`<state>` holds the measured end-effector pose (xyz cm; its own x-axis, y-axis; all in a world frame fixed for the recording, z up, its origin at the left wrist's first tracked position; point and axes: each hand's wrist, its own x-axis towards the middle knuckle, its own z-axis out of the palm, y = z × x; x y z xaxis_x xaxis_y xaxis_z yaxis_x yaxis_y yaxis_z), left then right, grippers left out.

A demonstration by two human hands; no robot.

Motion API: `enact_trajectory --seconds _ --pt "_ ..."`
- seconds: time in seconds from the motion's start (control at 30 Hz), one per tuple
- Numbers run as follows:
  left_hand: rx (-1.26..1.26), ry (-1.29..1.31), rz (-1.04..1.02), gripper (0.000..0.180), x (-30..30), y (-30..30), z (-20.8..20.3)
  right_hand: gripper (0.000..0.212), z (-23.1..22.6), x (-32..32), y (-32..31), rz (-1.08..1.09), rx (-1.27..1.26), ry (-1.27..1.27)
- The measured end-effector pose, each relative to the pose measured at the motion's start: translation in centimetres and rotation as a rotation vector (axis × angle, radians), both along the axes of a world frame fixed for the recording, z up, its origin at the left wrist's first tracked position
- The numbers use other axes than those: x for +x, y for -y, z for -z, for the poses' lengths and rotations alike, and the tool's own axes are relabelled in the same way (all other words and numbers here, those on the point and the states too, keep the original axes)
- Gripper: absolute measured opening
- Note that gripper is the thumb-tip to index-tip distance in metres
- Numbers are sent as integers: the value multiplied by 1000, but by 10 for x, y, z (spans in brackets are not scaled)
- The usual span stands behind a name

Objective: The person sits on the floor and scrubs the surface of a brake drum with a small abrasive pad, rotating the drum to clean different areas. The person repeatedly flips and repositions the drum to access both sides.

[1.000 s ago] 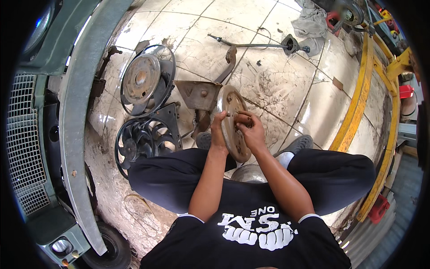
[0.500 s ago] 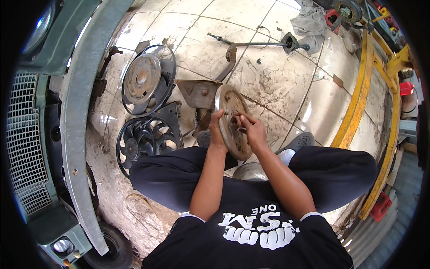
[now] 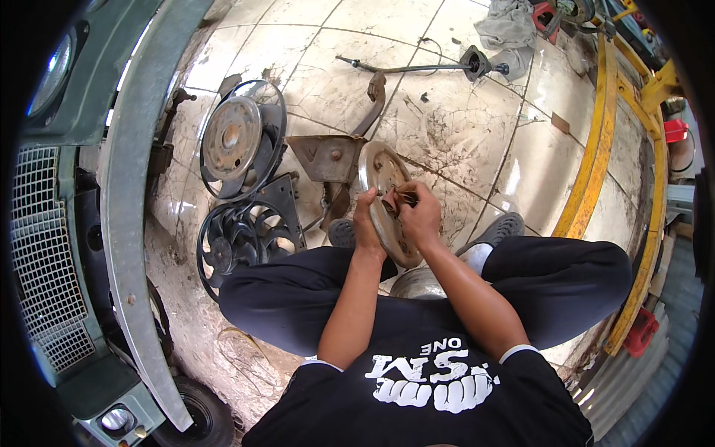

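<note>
A round, rusty metal disc (image 3: 383, 165) with a paler raised rim stands tilted on edge between my legs. My left hand (image 3: 367, 226) is closed on its left rim, thumb on the near face. At the middle of that face, my right hand (image 3: 421, 216) has its fingers bent and pinched together. Something small and dark seems to be at these fingertips, but I cannot make it out. Under the disc's lower edge, a rounded metal piece (image 3: 418, 284) shows between my legs.
To the left, a similar rusty disc (image 3: 232, 139) rests on a ringed fan, beside a black fan (image 3: 223, 249). A pedal bracket (image 3: 316, 155) lies ahead, a lever rod (image 3: 417, 69) farther off. A metal bumper (image 3: 123, 223) runs along the left, a yellow frame (image 3: 598, 141) along the right.
My right hand has turned slightly and its fingers have curled more at the disc's middle. My left hand keeps its hold on the rim. The view has shifted a little.
</note>
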<state>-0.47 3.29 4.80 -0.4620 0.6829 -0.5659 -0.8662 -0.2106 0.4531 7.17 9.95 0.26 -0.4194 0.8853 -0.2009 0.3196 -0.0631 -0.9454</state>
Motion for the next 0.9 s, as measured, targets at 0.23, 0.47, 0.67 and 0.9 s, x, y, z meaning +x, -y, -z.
enact_trajectory --seconds 0.23,0.47,0.67,0.9 --pt "-15 -74 64 61 -7 9 7 27 -24 14 8 -230 107 -113" --pt "7 -6 41 63 -9 11 10 25 -4 9 -11 -344 -36 -61" --pt "13 44 -8 65 -14 21 25 36 6 20 26 -446 324 -119" --pt "133 152 16 65 -20 32 37 57 7 17 17 -760 194 1"
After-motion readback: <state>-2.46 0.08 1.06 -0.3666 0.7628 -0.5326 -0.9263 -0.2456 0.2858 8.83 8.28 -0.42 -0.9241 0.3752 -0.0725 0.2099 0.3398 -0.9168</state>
